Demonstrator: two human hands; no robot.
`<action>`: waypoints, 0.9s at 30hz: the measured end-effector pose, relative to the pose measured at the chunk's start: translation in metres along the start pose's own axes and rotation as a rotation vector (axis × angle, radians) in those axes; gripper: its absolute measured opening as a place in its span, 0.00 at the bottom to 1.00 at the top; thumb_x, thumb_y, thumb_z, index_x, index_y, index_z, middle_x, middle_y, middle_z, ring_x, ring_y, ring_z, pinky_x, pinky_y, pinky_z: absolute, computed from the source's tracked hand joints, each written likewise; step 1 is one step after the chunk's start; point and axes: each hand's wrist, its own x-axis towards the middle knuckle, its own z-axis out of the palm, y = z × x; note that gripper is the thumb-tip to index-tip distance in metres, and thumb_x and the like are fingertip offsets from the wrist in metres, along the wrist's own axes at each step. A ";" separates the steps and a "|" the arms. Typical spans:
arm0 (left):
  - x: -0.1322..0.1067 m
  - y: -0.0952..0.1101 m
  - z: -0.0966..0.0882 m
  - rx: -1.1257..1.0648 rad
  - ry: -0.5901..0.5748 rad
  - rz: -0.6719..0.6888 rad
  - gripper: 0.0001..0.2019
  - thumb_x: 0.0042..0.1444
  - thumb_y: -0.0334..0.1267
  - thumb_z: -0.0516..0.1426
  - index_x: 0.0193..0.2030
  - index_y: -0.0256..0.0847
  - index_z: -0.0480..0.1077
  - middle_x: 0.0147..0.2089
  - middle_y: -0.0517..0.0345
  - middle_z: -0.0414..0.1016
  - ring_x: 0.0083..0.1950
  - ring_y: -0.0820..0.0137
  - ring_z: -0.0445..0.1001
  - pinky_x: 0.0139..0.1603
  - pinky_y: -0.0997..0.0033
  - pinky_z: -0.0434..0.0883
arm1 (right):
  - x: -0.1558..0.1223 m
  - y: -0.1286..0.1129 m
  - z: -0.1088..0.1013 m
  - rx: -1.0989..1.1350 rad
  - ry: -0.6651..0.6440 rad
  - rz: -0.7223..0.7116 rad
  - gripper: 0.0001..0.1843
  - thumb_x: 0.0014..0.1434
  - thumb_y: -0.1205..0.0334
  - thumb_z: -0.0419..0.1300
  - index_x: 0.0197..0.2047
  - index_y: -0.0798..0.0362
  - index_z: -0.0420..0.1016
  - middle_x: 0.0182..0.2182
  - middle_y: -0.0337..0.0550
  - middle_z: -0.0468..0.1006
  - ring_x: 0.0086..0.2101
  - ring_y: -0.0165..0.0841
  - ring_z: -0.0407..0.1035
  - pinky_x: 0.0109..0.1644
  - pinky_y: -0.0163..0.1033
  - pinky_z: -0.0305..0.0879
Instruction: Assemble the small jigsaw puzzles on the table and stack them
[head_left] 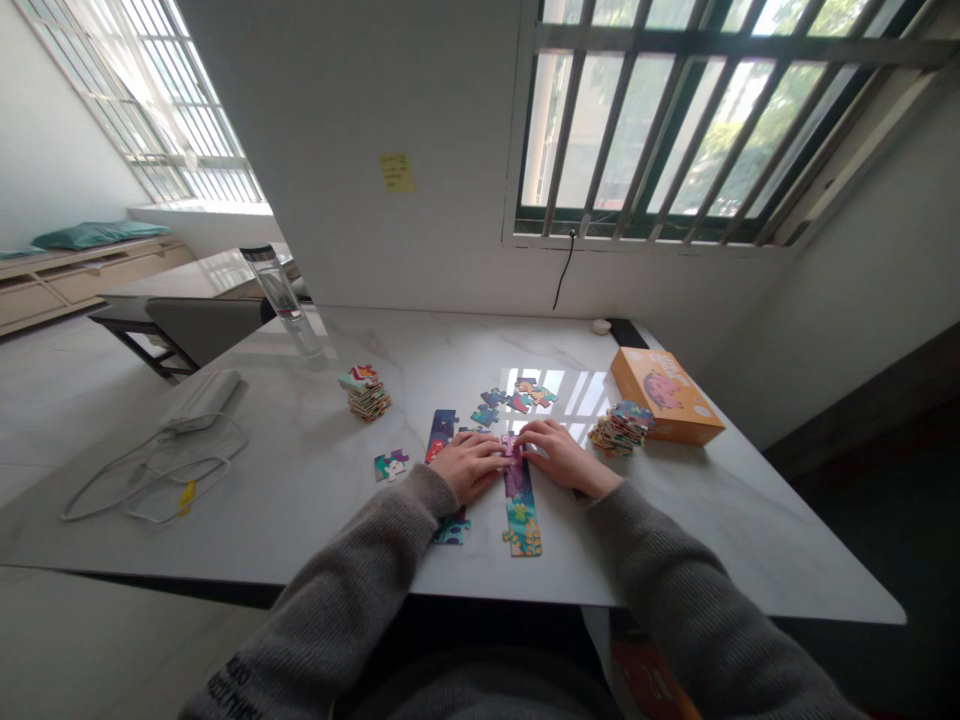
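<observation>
A narrow strip of joined jigsaw pieces (523, 515), purple at the top and teal with orange leaves at the bottom, lies on the table. My left hand (470, 465) rests with fingers stretched out, their tips touching the strip's left edge. From the other side my right hand (559, 455) bends its fingers onto a purple jigsaw piece (513, 450) near the strip's top. Partly hidden under my left hand is a second strip (442, 425), dark blue with a red figure. Several loose jigsaw pieces (525, 397) lie beyond my hands, and a small joined group (391, 465) lies to the left.
Stacks of jigsaw pieces stand at left (367, 397) and right (621, 428). An orange box (666, 395) sits behind the right stack. A white device (201, 400) with a looped cable (225, 462) lies far left, and a clear bottle (274, 285) stands beyond it.
</observation>
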 end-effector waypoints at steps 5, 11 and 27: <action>0.002 0.006 0.002 0.026 -0.008 0.011 0.15 0.64 0.35 0.55 0.56 0.49 0.73 0.55 0.53 0.77 0.59 0.59 0.72 0.60 0.54 0.65 | 0.000 0.001 0.004 -0.015 0.012 0.008 0.12 0.66 0.66 0.58 0.49 0.46 0.78 0.48 0.47 0.76 0.49 0.42 0.65 0.57 0.51 0.63; 0.000 -0.006 -0.009 0.008 0.081 -0.087 0.15 0.63 0.35 0.55 0.55 0.46 0.73 0.54 0.51 0.77 0.57 0.59 0.71 0.59 0.53 0.66 | 0.001 0.000 0.005 -0.020 0.012 0.017 0.12 0.66 0.66 0.57 0.48 0.47 0.78 0.48 0.47 0.76 0.49 0.42 0.65 0.57 0.51 0.63; -0.018 -0.044 -0.011 0.037 0.004 -0.421 0.11 0.53 0.33 0.60 0.44 0.45 0.75 0.47 0.53 0.76 0.53 0.57 0.70 0.56 0.53 0.65 | 0.000 -0.009 0.002 -0.014 0.023 0.051 0.10 0.66 0.65 0.57 0.48 0.50 0.77 0.48 0.48 0.76 0.49 0.42 0.65 0.57 0.49 0.62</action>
